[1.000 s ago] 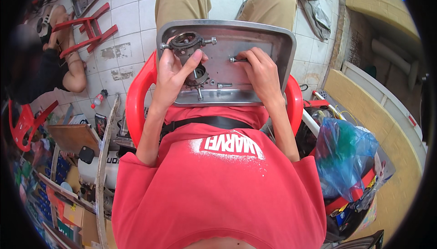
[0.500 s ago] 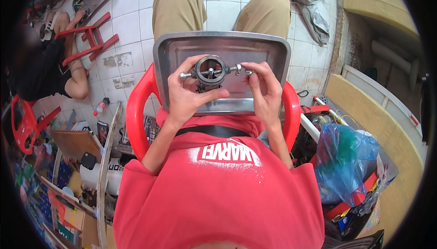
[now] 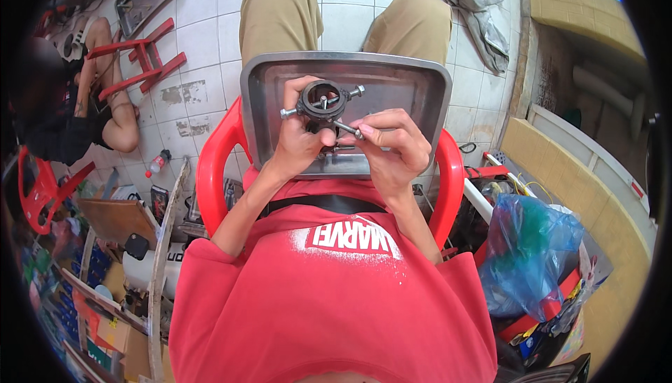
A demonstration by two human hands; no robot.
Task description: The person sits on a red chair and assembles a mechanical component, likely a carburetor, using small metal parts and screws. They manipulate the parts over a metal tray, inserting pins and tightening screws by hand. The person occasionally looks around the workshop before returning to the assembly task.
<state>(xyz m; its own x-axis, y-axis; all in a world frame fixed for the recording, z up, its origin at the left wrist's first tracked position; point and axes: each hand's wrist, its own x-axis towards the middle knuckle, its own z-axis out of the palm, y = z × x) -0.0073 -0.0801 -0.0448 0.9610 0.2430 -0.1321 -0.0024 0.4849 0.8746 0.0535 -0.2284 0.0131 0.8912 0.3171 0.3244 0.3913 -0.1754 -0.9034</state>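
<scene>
My left hand (image 3: 299,141) is closed round a dark metal ring fitting (image 3: 323,101) that has several bolts sticking out sideways. A shiny bolt (image 3: 286,113) points left out of the ring and another bolt (image 3: 358,91) points up to the right. Toward the lower right runs a third, long bolt (image 3: 346,128). My right hand (image 3: 397,146) pinches its outer end with thumb and fingers. Through the ring's opening a thin metal rod shows. Both hands are over a shallow metal tray (image 3: 280,61) on my lap. The fitting's underside is partly hidden by my left hand.
I sit in a red plastic chair (image 3: 211,180). To the right lies a blue plastic bag (image 3: 532,250) among clutter, beside a yellowish ledge (image 3: 581,173). A red stool frame (image 3: 145,64) and another person (image 3: 98,103) are at the left. Grey cloth (image 3: 476,5) lies on the tiles.
The ring fitting has been turned and tilted, so its bolts point differently. My right hand has moved inward and down, from beside the right-hand bolt to the end of the lower-right one.
</scene>
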